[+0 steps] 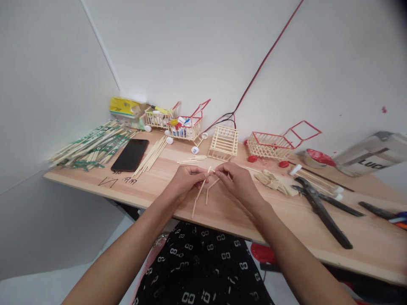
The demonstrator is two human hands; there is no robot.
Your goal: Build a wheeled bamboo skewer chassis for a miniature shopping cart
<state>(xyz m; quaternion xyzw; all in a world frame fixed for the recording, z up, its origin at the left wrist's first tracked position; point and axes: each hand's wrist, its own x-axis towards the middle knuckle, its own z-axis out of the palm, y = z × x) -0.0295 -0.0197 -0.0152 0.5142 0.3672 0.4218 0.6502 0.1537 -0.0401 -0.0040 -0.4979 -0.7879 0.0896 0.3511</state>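
My left hand (pixel 186 180) and my right hand (pixel 237 180) meet over the middle of the wooden table (pixel 159 186), fingers pinched. Between them they hold a small frame of thin wooden sticks (pixel 203 186), whose legs hang down toward the table's near edge. A few loose short sticks (pixel 191 160) lie just beyond my hands. An unpainted stick cage (pixel 224 143) stands behind them.
A black phone (pixel 130 154), a pile of wrapped chopsticks (pixel 92 146) and bare sticks (pixel 152 156) lie at the left. Two stick carts with red handles (pixel 186 125) (pixel 273 144) stand at the back. Black pliers (pixel 321 207), wood offcuts (pixel 273 180), a red paint dish (pixel 318 157) sit right.
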